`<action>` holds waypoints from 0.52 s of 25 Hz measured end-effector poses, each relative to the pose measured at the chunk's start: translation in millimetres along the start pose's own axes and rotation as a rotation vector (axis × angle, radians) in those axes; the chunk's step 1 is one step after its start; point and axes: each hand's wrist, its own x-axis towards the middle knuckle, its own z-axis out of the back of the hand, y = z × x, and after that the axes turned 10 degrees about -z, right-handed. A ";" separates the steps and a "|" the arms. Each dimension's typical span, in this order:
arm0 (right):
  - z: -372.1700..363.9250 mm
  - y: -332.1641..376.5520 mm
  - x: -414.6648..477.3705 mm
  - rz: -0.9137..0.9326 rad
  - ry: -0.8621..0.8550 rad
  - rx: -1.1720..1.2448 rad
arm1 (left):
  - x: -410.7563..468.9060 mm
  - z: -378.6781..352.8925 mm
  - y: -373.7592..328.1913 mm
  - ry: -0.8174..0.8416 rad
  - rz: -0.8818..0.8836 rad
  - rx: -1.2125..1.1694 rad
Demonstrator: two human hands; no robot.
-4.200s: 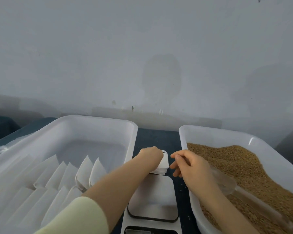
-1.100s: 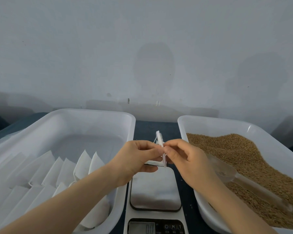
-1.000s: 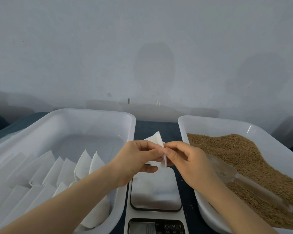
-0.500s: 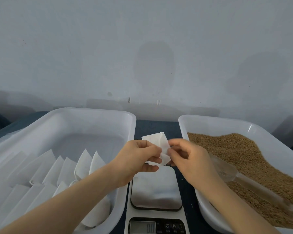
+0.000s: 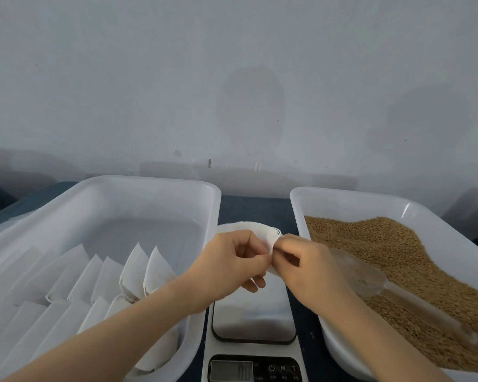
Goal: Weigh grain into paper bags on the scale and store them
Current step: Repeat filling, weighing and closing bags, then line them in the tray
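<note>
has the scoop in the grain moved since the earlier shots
No. The scoop lies where it was, its bowl by the left wall of the grain tray and its handle pointing near-right.

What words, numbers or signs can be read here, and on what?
"00": display of the scale; any decimal point is too faint to tell.
Power sign, "M", "T": the scale's buttons.
Tiny print under the buttons: too blurred to read.
Nothing else shows writing.

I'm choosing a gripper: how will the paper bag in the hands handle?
Likely floppy: the paper bag bows in a curve between the left hand and right hand. Probably very light: fingertip pinches carry it.
</note>
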 end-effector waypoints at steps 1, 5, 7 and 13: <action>0.3 -1.4 1.4 -0.076 0.003 0.026 | -1.2 0.0 -0.4 0.013 -0.033 0.035; 4.7 -3.5 6.1 -0.271 0.012 0.137 | -5.4 -1.8 -3.6 0.010 -0.113 0.081; 9.4 -1.0 6.4 -0.324 0.029 0.168 | -3.4 -1.6 -1.1 -0.190 -0.157 0.163; 16.4 -4.5 5.4 -0.414 0.103 0.215 | 10.7 18.1 14.1 -0.360 0.054 0.181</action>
